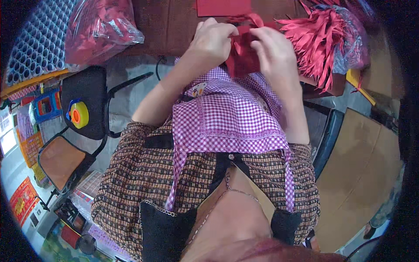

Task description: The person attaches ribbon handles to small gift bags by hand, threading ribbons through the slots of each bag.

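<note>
A flat red fabric piece [242, 63], like a small bag, lies at the near table edge above my lap. A red ribbon [249, 18] loops and bunches at its top. My left hand [214, 40] is closed, its thumb and fingers pinched on the ribbon from the left side. From the right, my right hand [276, 51] has curled fingers at the ribbon's other end and looks slightly blurred. The exact grip of its fingertips is partly hidden. Beyond my hands sits a flat red square [223, 8].
To the right, a bundle of red ribbon strips [314, 41] spills from clear plastic. A clear bag of red pieces [102, 32] is at the left beside a rack of round tubes [37, 50]. A black chair [85, 98] holding a yellow tape roll [80, 114] stands left; cardboard [358, 174] lies right.
</note>
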